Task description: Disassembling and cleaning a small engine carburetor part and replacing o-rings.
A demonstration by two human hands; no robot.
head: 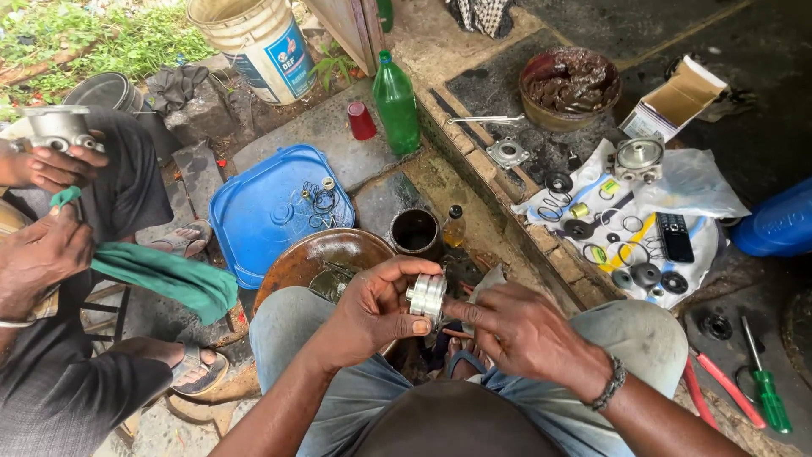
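Grooved metal piston [425, 295], round and silver, sits in mid-air over the person's lap, between both knees. Left hand [372, 309] wraps it from the left, thumb underneath, fingers curled over the top edge: firm grip. Right hand [516, 326] comes in from the right, fingers bunched and pressed to the piston's face; looks like it also pinches a pale bit of cloth [484, 283], can't tell for sure. A beaded bracelet [611, 382] rides on that wrist. Just past the hands: one rusty brown round pan [326, 254] with small parts in it, one black cup [414, 230], one small bottle of yellow oil [455, 227]. Further out, one blue plastic lid [271, 211] holding a few rings and springs, one green bottle [396, 103] upright, one red cup [361, 120], one white bucket [258, 42]. To the right, a white plastic sheet [694, 182] carries many O-rings and seals, too small to count, plus one black phone [674, 236] and one metal housing [639, 157]. One bowl of dark grease [571, 85] behind it, one open cardboard box [681, 97]. Near right: one green-handled screwdriver [765, 389], red-handled pliers [719, 385]. At far left a second person [51, 372] sits, their two hands holding another metal housing [55, 127] and a green rag [161, 275]. Nothing blocks the piston except the holder's own fingers.
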